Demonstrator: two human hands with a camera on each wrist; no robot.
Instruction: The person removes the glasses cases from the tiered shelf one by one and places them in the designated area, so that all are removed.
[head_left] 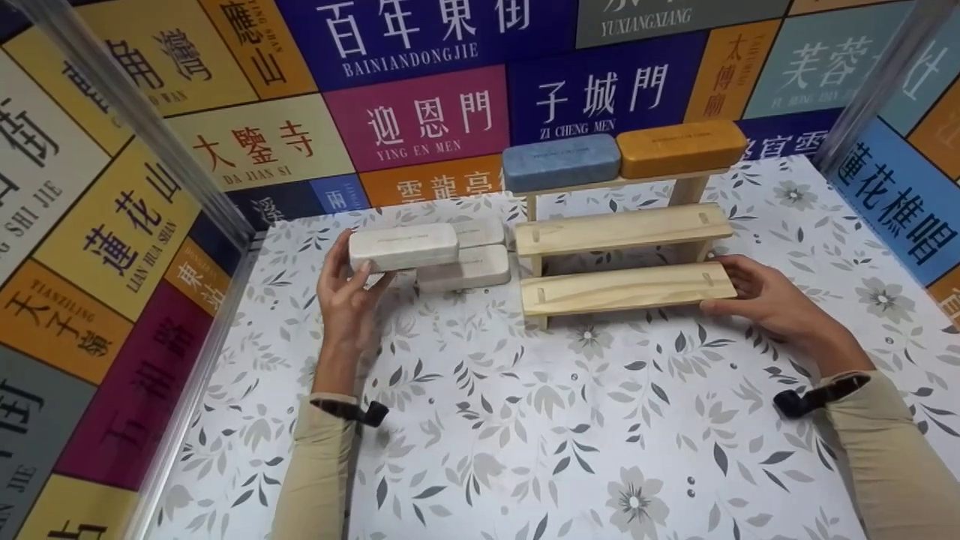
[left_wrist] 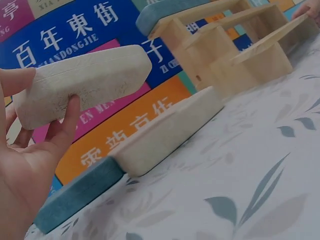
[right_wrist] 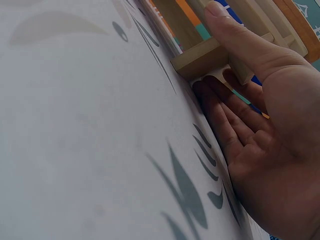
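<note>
the left hand (head_left: 347,296) holds a white case (head_left: 403,246) aloft by its left end, pinched between thumb and fingers, near the back edge of the table (head_left: 562,420). the right hand (head_left: 780,300) has thumb and fingers around the right end of the lowest plank (head_left: 630,291) of a three-tier wooden rack (head_left: 622,229), which stands right of middle near the table's back edge. just left of the rack lie a front pale case (head_left: 469,268) and a rear pale case (head_left: 484,231), both partly hidden by the white case; the left wrist view also shows a teal case (left_wrist: 80,195) on the table, end to end with a pale one. on top of the rack, a blue case (head_left: 562,163) sits at left and an orange case (head_left: 682,148) at right. tan sleeves (head_left: 315,465) and black wrist straps (head_left: 817,394) cover the forearms and wrists. behind the table's back edge rises a wall (head_left: 416,124) of coloured panels with chinese lettering.
</note>
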